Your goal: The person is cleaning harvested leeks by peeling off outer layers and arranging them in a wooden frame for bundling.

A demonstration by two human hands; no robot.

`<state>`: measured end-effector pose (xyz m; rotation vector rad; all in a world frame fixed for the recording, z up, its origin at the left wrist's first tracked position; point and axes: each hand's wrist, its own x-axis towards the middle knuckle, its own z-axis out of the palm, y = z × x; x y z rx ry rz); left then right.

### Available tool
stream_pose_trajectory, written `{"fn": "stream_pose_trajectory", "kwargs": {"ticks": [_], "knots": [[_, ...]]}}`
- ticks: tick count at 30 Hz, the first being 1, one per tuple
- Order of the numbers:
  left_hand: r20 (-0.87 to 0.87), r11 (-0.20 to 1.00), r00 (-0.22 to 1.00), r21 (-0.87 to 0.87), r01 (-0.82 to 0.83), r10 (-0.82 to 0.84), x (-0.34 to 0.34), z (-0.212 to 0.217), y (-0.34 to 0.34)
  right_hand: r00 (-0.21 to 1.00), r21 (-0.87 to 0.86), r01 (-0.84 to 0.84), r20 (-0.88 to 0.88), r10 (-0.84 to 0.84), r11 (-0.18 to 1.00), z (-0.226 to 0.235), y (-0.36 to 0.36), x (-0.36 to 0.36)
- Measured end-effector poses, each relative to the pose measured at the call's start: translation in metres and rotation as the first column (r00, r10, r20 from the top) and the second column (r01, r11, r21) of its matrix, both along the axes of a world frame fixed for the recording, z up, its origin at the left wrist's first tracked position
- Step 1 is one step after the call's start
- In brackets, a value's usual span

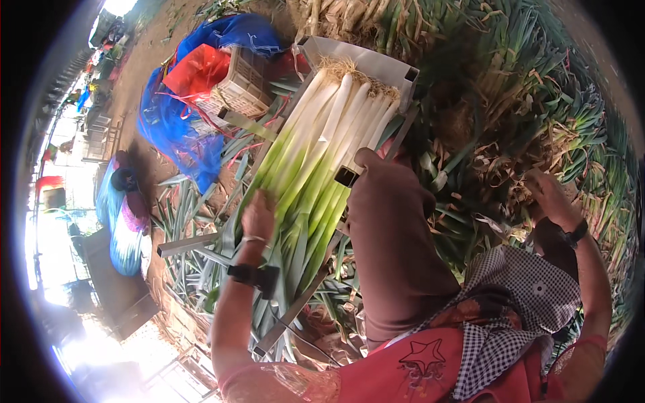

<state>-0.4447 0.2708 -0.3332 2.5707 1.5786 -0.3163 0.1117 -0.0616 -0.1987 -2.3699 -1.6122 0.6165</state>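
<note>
Under the left grip (259,218) are the green leaves of a row of leeks (329,151), laid side by side in a metal rack (297,307). Their white stems point up and away from this grip, and their stringy roots (341,66) sit at the far end, next to a pale end plate (390,65). The left grip rests at the left edge of the leaves. Its fingers are hard to see, so I cannot tell if it pinches any leaf.

Well apart, off to the right, the right grip (554,200) is at a big heap of leeks (591,144). Its fingers look bent, but I cannot tell if they pinch anything. Between the two grips is a knee in brown trousers (390,248). Below the right grip is a black and white checked cloth (507,279).

Up and to the left of the left grip are a pale crate (245,84), a red bag (196,72) and a blue net (158,124). A dark watch (250,274) is just below the left grip.
</note>
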Motion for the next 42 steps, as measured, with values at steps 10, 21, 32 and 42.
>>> {"fn": "stream_pose_trajectory", "kwargs": {"ticks": [10,21,32,42], "knots": [[0.123,0.997,0.992,-0.080,0.018,-0.008,-0.006,-0.036,0.024,0.975,-0.279,-0.153,-0.198,0.099,0.948,-0.034,0.047,-0.015],[0.201,0.986,0.975,0.154,0.065,-0.095,0.050,-0.047,0.004,0.851,0.090,-0.498,-0.142,0.506,0.863,-0.090,0.209,-0.092],[0.532,0.993,0.844,-0.122,-0.010,0.074,0.005,-0.036,-0.026,0.632,0.309,-0.768,0.227,0.741,0.561,-0.160,0.398,-0.211],[-0.450,0.952,0.859,-0.055,-0.301,0.246,-0.347,0.001,-0.136,0.681,0.419,-0.711,0.211,0.701,0.565,-0.170,0.385,-0.211]]}}
